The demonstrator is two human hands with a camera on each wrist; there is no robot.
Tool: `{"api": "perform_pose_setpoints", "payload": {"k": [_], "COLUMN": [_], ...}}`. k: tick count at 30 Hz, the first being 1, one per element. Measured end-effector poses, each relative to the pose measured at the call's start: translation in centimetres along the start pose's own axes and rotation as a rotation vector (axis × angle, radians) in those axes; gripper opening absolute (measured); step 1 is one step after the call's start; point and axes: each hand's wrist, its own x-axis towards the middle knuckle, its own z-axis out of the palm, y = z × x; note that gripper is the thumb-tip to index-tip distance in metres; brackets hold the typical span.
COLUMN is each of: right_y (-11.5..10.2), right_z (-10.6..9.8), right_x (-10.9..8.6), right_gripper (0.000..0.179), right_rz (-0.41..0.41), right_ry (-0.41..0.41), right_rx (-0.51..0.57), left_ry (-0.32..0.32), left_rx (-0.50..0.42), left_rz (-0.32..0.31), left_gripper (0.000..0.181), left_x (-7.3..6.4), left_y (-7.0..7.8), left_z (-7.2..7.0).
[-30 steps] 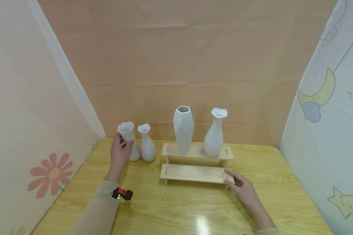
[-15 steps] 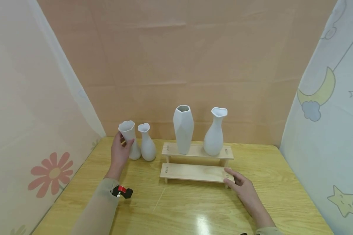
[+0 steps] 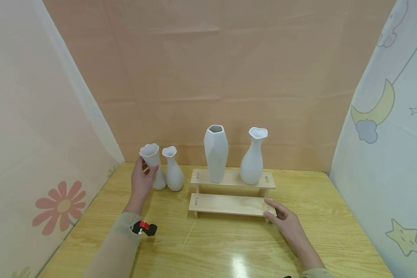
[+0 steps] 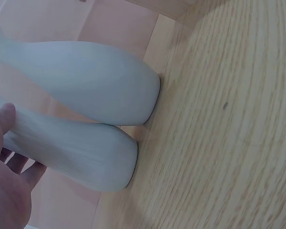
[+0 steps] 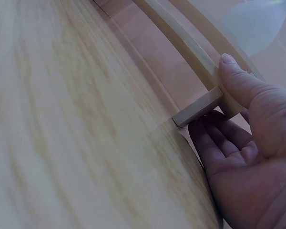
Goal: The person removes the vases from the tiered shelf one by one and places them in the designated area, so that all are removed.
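My left hand [image 3: 141, 182] grips a white vase with a scalloped rim [image 3: 150, 151], its thumb on the near side and fingers behind. This vase stands at the table's back left. Close beside it is a smaller white vase with a narrow neck [image 3: 175, 175]; in the left wrist view their bodies nearly touch. My right hand [image 3: 292, 229] holds the right end of the lower wooden stand [image 3: 229, 204]. In the right wrist view the thumb [image 5: 236, 78] lies over the board's end and the fingers are curled beneath, near its leg.
Behind the lower stand is a higher wooden stand [image 3: 233, 178]. It bears a faceted white vase [image 3: 216, 154] on the left and a round-bellied white vase [image 3: 252, 164] on the right. Cloth walls [image 3: 208, 77] enclose the wooden table [image 3: 229, 247].
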Motion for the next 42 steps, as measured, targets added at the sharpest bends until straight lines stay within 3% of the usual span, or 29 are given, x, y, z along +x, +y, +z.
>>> {"api": "perform_pose_setpoints", "payload": {"k": [6,11,16,20,30,42], "right_y": [0.1,0.0,-0.1,-0.2,0.0,0.0], "right_z": [0.1,0.1,0.0,-0.1,0.0,-0.1], "right_x": [0.0,0.1,0.0,-0.1,0.0,0.1], "right_gripper": [0.067,0.068,0.067,0.067,0.066,0.068], "right_rz": [0.009,0.022,0.012,0.005,-0.008,0.011], "right_ry": [0.002,0.011,0.010,0.008,0.009,0.013], "right_rx": [-0.003,-0.016,-0.024,-0.031,-0.015,-0.024], "left_ry": [0.028,0.138,0.244,0.287,0.270,0.173], "left_rx": [0.021,0.041,0.050,0.009,-0.182,-0.291], "left_rz": [-0.012,-0.004,0.020,0.036,0.147,0.224], "left_gripper": [0.074,0.081,0.084,0.084,0.085,0.088], "left_x": [-0.2,-0.8,-2.2,-3.4,-5.2,-6.7], "left_y": [0.1,0.9,3.2,5.7,10.8,15.1], "left_z": [-0.2,-0.7,-1.0,-0.8,0.6,4.5]}}
